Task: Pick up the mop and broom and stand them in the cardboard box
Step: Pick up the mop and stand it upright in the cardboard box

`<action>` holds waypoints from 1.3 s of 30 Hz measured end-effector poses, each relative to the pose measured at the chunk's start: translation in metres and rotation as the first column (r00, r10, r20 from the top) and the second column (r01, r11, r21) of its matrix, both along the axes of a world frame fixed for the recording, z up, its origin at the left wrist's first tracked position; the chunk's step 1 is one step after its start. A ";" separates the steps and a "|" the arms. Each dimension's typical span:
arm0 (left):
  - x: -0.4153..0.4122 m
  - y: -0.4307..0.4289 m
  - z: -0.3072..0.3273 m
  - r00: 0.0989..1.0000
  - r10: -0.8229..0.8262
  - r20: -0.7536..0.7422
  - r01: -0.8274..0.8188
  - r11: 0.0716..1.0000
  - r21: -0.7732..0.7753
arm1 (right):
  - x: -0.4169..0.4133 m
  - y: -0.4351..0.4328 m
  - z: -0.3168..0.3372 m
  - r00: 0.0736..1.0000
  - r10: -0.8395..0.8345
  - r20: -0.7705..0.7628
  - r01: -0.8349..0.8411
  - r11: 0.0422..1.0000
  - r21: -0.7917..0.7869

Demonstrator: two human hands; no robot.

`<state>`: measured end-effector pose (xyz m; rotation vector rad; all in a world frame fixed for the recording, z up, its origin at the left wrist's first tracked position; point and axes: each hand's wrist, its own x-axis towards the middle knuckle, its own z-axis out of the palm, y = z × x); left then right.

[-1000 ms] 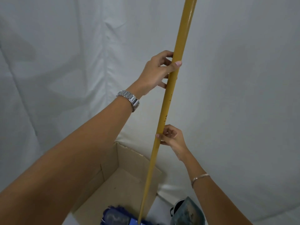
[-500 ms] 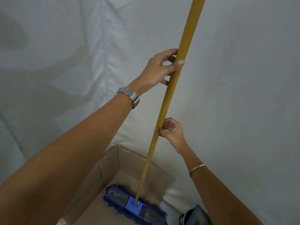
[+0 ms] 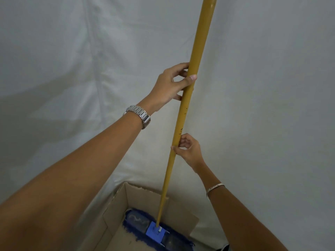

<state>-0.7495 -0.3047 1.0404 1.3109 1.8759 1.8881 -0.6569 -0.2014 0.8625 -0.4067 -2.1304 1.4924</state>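
We take the cardboard box as the reference for all positions. The mop stands with its blue fringed head inside the box, lying against the far wall, and its yellow handle rises steeply above the box, leaning slightly to the right as it climbs out of the top of the view. We hold the handle at two stations. Our left hand, high above the box, wraps the handle with the thumb across the front and the fingers curled behind; this upper grip likely governs the lean of the long shaft. Our right hand, lower and nearer the box, pinches the handle lightly between thumb and fingertips; we judge that this loose hold serves to guide the shaft, not to bear its weight. The head appears to rest on the box floor, though contact cannot be confirmed. The box sits against a white draped sheet, which offers a surface behind the handle. The broom is not visible, so that half of the task appears outstanding.
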 end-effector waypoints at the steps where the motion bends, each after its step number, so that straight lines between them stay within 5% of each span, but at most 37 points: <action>1: -0.014 0.004 -0.001 1.000 0.000 0.011 0.000 1.000 0.011 | -0.012 0.003 -0.001 1.000 -0.002 0.010 0.002 1.000 0.004; 16: -0.065 0.090 -0.028 0.991 -0.016 0.134 -0.001 0.993 0.121 | -0.064 0.065 -0.031 0.967 -0.244 0.066 0.250 0.964 -0.092; 22: -0.078 0.107 -0.035 0.993 0.032 0.117 -0.048 0.990 0.135 | -0.082 0.076 -0.028 0.967 -0.231 0.107 0.229 0.973 0.029; 39: -0.089 0.115 -0.043 0.981 0.179 0.068 -0.187 0.971 0.151 | -0.101 0.075 -0.031 0.963 -0.259 0.075 0.267 0.952 -0.150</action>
